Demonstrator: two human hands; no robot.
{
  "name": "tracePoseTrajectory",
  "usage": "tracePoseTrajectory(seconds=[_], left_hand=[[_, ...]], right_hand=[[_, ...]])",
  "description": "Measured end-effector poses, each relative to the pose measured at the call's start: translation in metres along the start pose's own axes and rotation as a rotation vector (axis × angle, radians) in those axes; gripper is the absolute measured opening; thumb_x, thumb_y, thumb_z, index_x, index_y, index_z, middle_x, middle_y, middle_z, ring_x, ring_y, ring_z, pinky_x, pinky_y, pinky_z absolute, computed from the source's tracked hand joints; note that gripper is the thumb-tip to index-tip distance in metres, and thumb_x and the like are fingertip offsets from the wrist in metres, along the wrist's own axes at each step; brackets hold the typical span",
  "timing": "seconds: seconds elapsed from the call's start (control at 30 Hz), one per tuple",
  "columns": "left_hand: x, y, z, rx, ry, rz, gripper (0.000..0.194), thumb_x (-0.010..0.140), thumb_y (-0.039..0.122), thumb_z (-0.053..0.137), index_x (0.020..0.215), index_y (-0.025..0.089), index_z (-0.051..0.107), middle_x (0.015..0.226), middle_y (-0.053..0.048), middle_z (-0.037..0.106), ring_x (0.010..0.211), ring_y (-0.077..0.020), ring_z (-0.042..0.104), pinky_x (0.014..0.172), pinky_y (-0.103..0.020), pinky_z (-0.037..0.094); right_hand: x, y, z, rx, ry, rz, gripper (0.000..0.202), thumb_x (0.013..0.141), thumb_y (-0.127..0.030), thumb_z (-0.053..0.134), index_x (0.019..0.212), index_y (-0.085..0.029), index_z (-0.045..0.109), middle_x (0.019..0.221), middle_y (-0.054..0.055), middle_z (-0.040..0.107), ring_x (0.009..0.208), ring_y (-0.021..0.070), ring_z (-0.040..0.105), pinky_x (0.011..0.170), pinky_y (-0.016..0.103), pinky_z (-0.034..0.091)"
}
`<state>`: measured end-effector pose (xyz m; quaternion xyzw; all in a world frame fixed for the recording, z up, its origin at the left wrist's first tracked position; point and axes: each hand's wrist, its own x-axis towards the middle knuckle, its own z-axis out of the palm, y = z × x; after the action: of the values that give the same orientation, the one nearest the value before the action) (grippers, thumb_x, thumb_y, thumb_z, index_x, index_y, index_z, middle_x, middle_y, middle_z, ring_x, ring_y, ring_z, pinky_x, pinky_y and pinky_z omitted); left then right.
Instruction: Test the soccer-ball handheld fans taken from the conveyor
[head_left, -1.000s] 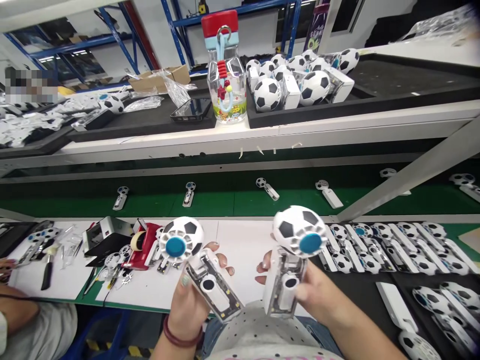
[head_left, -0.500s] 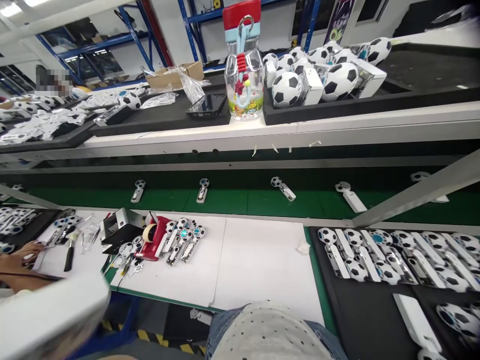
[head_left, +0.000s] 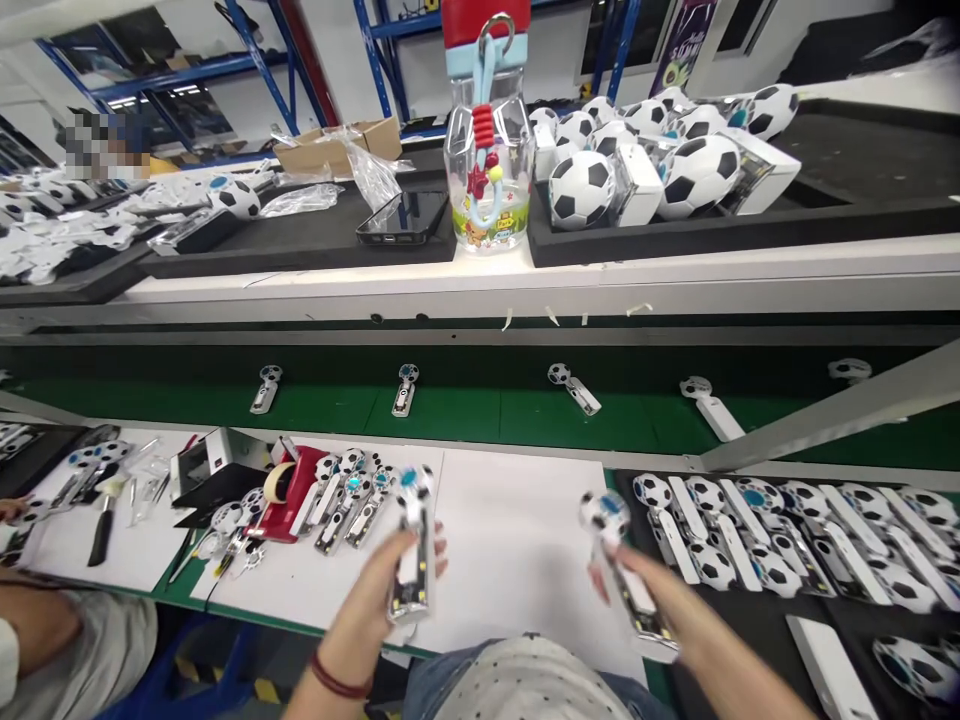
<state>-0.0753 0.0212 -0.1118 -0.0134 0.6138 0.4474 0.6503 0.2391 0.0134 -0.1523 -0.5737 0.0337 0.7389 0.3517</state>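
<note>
Over the left half of the white work surface, my left hand is closed round a handheld unit with a soccer-ball head, its open casing showing inner parts. My right hand grips a similar soccer-ball unit above the right part of the surface. Both units are slightly blurred and apart from each other. Several more units lie left of my left hand, beside a red tape dispenser.
At the right, a black tray holds rows of soccer-ball units. Behind runs a green conveyor with spaced units. A clear bottle and phone stand on the upper shelf. Another person's arm is at far left.
Both my hands have come into view, each with a soccer-ball unit. The large blurred white object at lower left is gone. The view has shifted slightly, and the conveyor units have moved a little.
</note>
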Motion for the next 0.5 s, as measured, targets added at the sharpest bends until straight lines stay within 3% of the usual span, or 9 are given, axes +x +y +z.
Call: tracePoseTrajectory(seconds=[0.1, 0.17, 0.2, 0.27, 0.33, 0.4, 0.5], left_hand=[[0.029, -0.066, -0.01, -0.025, 0.065, -0.213, 0.001, 0.083, 0.012, 0.051, 0.084, 0.011, 0.051, 0.066, -0.008, 0.065, 0.064, -0.017, 0.065, 0.071, -0.03, 0.054], [0.05, -0.09, -0.011, -0.004, 0.075, -0.274, 0.005, 0.083, 0.014, 0.053, 0.08, 0.012, 0.049, 0.06, -0.008, 0.063, 0.062, -0.018, 0.065, 0.072, -0.031, 0.054], [0.063, -0.092, -0.007, 0.015, 0.057, -0.282, 0.006, 0.082, 0.013, 0.054, 0.079, 0.011, 0.049, 0.059, -0.008, 0.063, 0.061, -0.0186, 0.065, 0.071, -0.032, 0.054], [0.093, -0.076, 0.012, 0.063, -0.018, -0.256, 0.006, 0.079, 0.011, 0.056, 0.08, 0.007, 0.052, 0.064, -0.011, 0.064, 0.061, -0.0201, 0.065, 0.069, -0.033, 0.054], [0.127, -0.043, 0.042, 0.109, -0.115, -0.172, 0.01, 0.079, 0.012, 0.058, 0.085, 0.006, 0.054, 0.074, -0.013, 0.065, 0.067, -0.021, 0.065, 0.07, -0.034, 0.053], [0.16, -0.01, 0.073, 0.147, -0.177, -0.061, 0.018, 0.083, 0.021, 0.056, 0.096, 0.009, 0.055, 0.086, -0.009, 0.065, 0.076, -0.0184, 0.064, 0.073, -0.035, 0.053], [0.195, 0.016, 0.096, 0.245, -0.154, 0.07, 0.032, 0.088, 0.036, 0.049, 0.11, 0.013, 0.052, 0.099, -0.007, 0.061, 0.083, -0.017, 0.061, 0.074, -0.036, 0.052]], right_hand=[[0.04, 0.054, -0.013, -0.039, 0.052, 0.148, 0.013, 0.074, -0.021, 0.066, 0.068, -0.012, 0.057, 0.06, 0.009, 0.065, 0.06, 0.0186, 0.065, 0.053, 0.024, 0.051], [0.063, 0.063, -0.012, -0.043, 0.058, 0.171, 0.015, 0.073, -0.022, 0.067, 0.069, -0.013, 0.057, 0.061, 0.008, 0.064, 0.062, 0.019, 0.065, 0.056, 0.025, 0.052], [0.074, 0.058, -0.006, -0.044, 0.05, 0.16, 0.015, 0.072, -0.022, 0.068, 0.071, -0.013, 0.057, 0.062, 0.007, 0.065, 0.062, 0.0187, 0.065, 0.057, 0.025, 0.053], [0.1, 0.029, 0.015, -0.048, 0.015, 0.099, 0.017, 0.07, -0.021, 0.07, 0.079, -0.012, 0.058, 0.066, 0.007, 0.065, 0.062, 0.0187, 0.065, 0.059, 0.027, 0.053], [0.132, -0.013, 0.041, -0.042, -0.026, -0.025, 0.022, 0.071, -0.018, 0.069, 0.09, -0.013, 0.058, 0.073, 0.004, 0.065, 0.066, 0.0169, 0.065, 0.06, 0.026, 0.053], [0.165, -0.051, 0.06, -0.02, -0.05, -0.128, 0.031, 0.079, -0.027, 0.063, 0.107, -0.015, 0.054, 0.089, 0.005, 0.064, 0.076, 0.0159, 0.064, 0.067, 0.03, 0.053], [0.2, -0.075, 0.061, -0.014, 0.043, -0.191, 0.042, 0.084, -0.041, 0.053, 0.119, -0.018, 0.045, 0.101, 0.007, 0.06, 0.08, 0.0165, 0.062, 0.07, 0.035, 0.053]])
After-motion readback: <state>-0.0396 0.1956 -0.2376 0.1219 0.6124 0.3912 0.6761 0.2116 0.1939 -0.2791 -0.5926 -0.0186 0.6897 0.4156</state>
